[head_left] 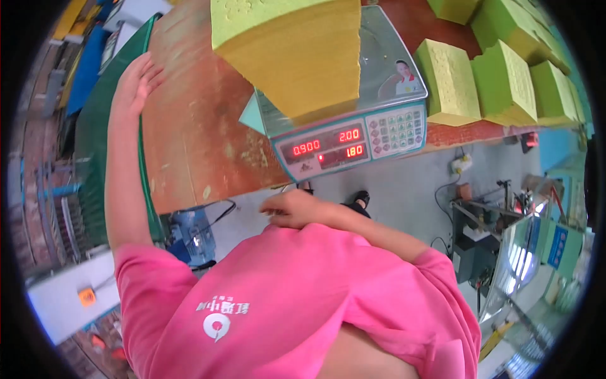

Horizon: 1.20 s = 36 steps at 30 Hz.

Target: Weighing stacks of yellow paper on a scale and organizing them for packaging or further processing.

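Note:
My left hand (137, 82) is open over the left edge of the wooden table (189, 126), its fingers stretched forward and nothing in them. My right hand (291, 207) hangs in front of my pink shirt, just off the table's front edge, with loosely bent fingers apart and no object visible in it. A large yellow block (297, 60) with a pitted top rests on the metal pan of a digital scale (396, 129). Neither hand touches the block. Red digits glow on the scale's display, beside a keypad. A pale green piece (252, 115) sticks out at the pan's left side.
Several more yellow blocks (447, 82) stand close together right of the scale. A green sheet-like surface (95, 151) borders the table's left side. Below are a blue motor-like machine (192, 237), cables and a foot in a dark shoe (362, 198). Metal equipment (473, 237) stands at right.

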### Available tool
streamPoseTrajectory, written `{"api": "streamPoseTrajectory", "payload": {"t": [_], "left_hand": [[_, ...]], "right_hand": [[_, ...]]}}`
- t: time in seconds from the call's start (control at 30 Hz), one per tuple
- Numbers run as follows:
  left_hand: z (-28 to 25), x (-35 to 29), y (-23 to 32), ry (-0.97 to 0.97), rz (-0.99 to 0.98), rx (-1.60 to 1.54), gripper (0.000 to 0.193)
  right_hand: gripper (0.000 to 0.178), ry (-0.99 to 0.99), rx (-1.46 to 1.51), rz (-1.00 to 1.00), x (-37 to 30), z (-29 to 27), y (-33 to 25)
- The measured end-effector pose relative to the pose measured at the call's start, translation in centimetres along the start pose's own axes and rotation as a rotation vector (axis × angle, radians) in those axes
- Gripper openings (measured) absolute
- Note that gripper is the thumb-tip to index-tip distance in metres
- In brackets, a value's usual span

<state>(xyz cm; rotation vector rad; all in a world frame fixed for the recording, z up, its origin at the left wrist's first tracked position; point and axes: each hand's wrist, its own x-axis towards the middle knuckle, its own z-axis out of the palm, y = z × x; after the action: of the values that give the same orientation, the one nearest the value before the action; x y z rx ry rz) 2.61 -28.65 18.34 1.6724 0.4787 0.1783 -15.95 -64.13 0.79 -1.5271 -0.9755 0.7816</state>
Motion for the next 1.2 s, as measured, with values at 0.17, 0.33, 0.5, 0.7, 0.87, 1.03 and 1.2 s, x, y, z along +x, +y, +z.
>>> {"api": "streamPoseTrajectory", "payload": {"t": [0.17,0.33,0.5,0.7,0.87,1.03,1.2], "left_hand": [[5.2,-8.6,3.0,-0.061,-0.038,-0.09,0.068],[11.4,-12.1,5.9,-0.184,-0.049,-0.204,0.068],[14.1,-11.8,8.7,-0.446,-0.117,-0.095,0.063],[17.4,-11.3,8.4,-0.375,-0.079,-0.084,0.053],[18.1,-11.6,8.5,-0.348,-0.146,-0.116,0.048],[18.6,-11.3,8.7,-0.411,-0.177,-0.167,0.046],[18.4,-11.9,8.2,-0.395,-0.214,-0.216,0.049]], "right_hand": [[0.033,0.054,0.148,0.212,-12.2,-5.4,-1.9],[0.029,0.263,0.426,0.263,-18.4,-11.9,-3.6],[0.027,0.697,0.372,0.093,-15.8,-19.1,-6.2],[0.032,0.903,0.372,-0.049,-7.2,-23.1,-6.4],[0.039,0.934,0.179,-0.027,-0.8,-26.2,-3.8],[0.042,1.027,0.08,-0.196,4.5,-28.7,-2.3],[0.04,0.973,-0.08,-0.169,6.2,-27.1,-2.6]]}}
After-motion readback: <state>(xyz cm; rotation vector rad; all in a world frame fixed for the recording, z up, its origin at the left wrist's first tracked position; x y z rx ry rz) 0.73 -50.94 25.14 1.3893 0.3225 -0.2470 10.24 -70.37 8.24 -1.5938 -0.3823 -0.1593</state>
